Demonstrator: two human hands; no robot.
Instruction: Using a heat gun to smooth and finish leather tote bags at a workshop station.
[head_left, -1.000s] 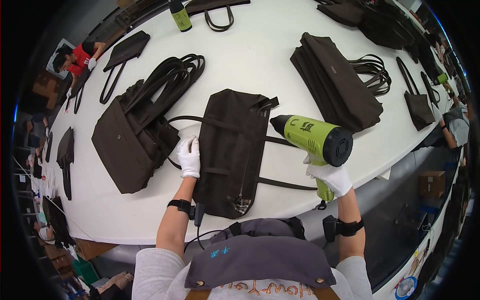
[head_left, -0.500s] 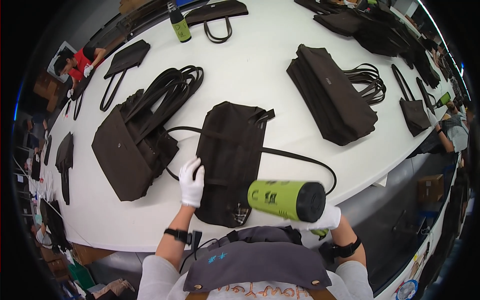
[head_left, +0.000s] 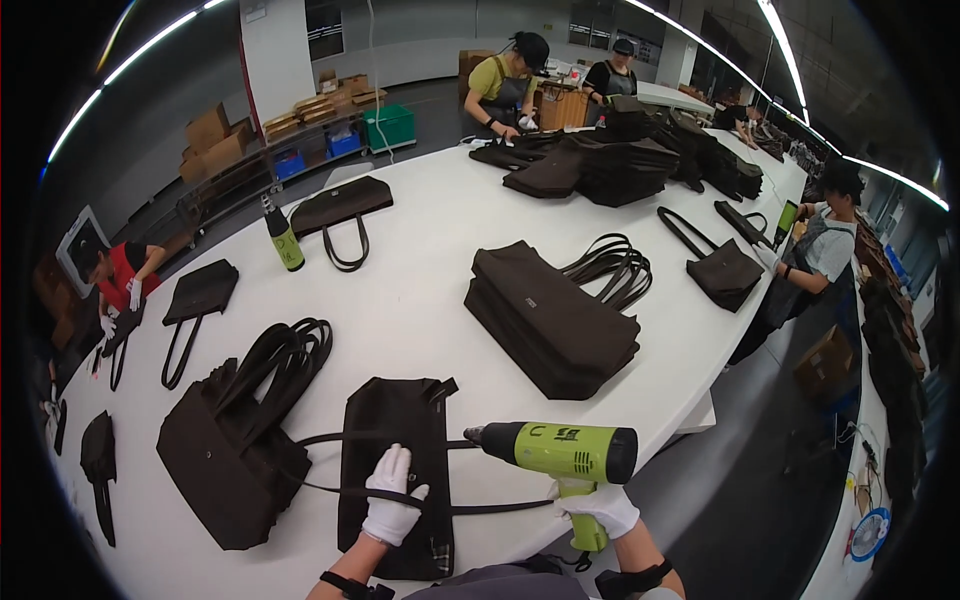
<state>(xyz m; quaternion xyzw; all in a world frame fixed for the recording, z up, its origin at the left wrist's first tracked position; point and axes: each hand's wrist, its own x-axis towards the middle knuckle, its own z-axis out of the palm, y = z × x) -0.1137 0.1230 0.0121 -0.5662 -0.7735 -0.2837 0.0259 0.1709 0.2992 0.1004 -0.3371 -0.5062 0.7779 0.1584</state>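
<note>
Nearest: dark brown bag point(head_left: 390, 410) lies flat on the white table point(head_left: 420, 290), directly before the person, a checked patch point(head_left: 441, 558) at its near right corner. Left hand point(head_left: 393, 495), gloved, rests on the bag, fingers extended and fairly together, grasping nothing that shows; probably a steadying touch. One strap point(head_left: 345, 490) appears to cross over this hand.

Right hand point(head_left: 605, 510), also gloved, wraps the handle of a green heat gun point(head_left: 565, 452), fingers closed round it below the barrel. Nozzle points left, just beside the bag's right edge; the grip leaves the barrel clear and seems to suit aiming across the table.

Left of the bag, a stack of bags point(head_left: 215, 460), straps gathered at the far side, likely to keep them together. Beyond to the right, a second stack point(head_left: 545, 320), neatly overlapped, straps bunched to the right.

Farther: another green heat gun point(head_left: 285, 240) stands on its rear end, nozzle up, perhaps to keep the tip off the surface. Farthest, a heaped pile of dark bags point(head_left: 620, 165).

Markings: dark characters on both green barrels; small pale label on the second stack's top bag, too small to make out.
</note>
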